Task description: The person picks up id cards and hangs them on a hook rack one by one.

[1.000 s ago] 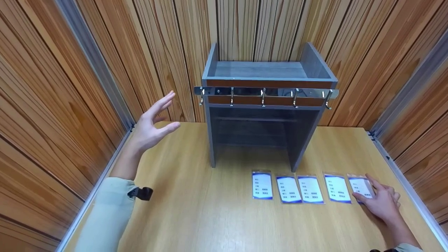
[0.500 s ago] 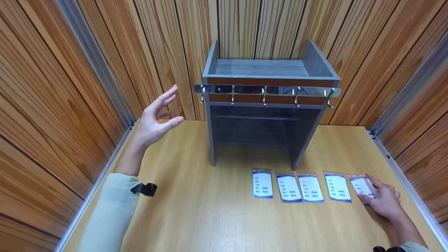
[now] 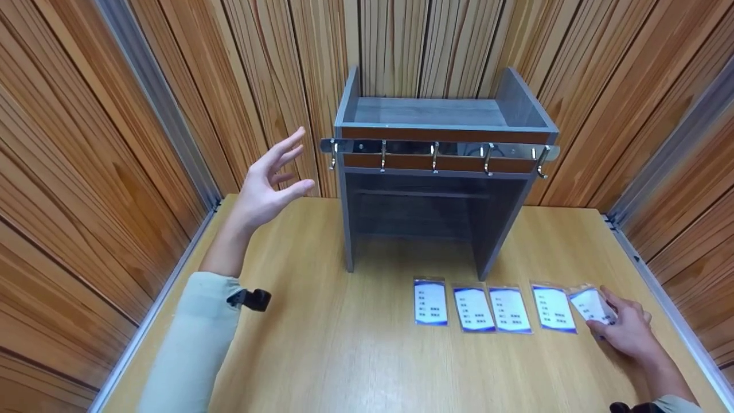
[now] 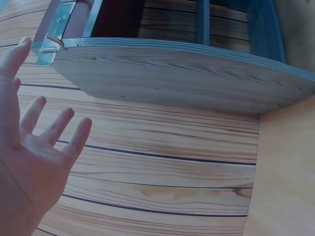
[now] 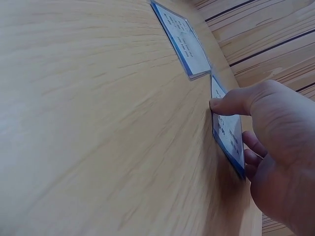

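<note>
At the right end of a row of badge cards, my right hand point(image 3: 628, 330) grips the last plastic-sleeved badge card point(image 3: 589, 304) by its side edges. In the right wrist view the thumb presses one edge of this badge card point(image 5: 230, 137), fingers at the other, and its near end tilts off the table. My left hand point(image 3: 262, 192) hovers in the air, fingers apart and holding nothing. It is just left of a metal hook rail point(image 3: 407, 148) fixed across a grey shelf unit point(image 3: 500, 229). The left wrist view shows this hand point(image 4: 37, 167) beside the rail's end.
Several more badge cards, from a leftmost card point(image 3: 430, 303) to a neighbouring card point(image 3: 553, 308), lie flat on the wooden table point(image 3: 344, 355) before the shelf. Several hooks project from the rail. Wood-panelled walls point(image 3: 172, 103) enclose the back and sides.
The right hand has tilted and turned the rightmost badge card in its grip. My left hand has moved up and right, closer to the rail's left end.
</note>
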Demonstrator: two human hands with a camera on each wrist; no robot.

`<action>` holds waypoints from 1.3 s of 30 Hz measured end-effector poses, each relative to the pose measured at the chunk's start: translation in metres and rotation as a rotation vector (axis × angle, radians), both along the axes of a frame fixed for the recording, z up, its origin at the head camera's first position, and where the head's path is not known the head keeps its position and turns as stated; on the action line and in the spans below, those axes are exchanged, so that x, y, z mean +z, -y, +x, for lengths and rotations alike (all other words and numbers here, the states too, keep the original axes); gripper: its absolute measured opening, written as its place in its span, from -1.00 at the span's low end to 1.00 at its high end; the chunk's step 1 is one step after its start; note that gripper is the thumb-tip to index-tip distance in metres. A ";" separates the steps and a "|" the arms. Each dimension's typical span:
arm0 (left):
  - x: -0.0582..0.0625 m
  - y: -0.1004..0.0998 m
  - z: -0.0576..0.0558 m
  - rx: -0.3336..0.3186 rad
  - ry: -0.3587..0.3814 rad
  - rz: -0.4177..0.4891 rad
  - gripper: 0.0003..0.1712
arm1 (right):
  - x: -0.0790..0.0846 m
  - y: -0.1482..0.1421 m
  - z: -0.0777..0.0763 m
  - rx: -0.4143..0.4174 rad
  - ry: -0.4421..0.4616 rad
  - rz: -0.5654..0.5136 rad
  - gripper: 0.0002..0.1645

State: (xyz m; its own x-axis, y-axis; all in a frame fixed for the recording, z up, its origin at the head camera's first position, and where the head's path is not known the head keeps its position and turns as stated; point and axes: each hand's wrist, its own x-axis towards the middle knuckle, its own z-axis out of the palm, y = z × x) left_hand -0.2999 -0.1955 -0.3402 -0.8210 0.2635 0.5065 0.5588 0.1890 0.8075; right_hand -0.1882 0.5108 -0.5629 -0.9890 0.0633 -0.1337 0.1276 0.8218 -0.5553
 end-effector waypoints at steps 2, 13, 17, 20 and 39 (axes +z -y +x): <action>0.003 -0.003 -0.002 -0.009 -0.003 0.009 -0.09 | 0.000 0.000 0.000 -0.001 0.000 -0.002 0.16; 0.015 -0.018 -0.009 -0.026 -0.004 0.061 -0.15 | -0.006 0.004 0.005 -0.019 -0.101 -0.024 0.11; 0.019 -0.022 -0.012 -0.025 -0.014 0.063 -0.17 | -0.006 0.007 0.006 -0.017 -0.075 -0.062 0.12; 0.022 -0.023 -0.014 -0.023 -0.015 0.062 -0.17 | -0.007 0.010 0.006 -0.015 -0.083 -0.102 0.13; 0.031 -0.038 -0.021 -0.040 0.011 0.070 -0.19 | -0.018 0.009 0.012 -0.024 -0.196 -0.022 0.21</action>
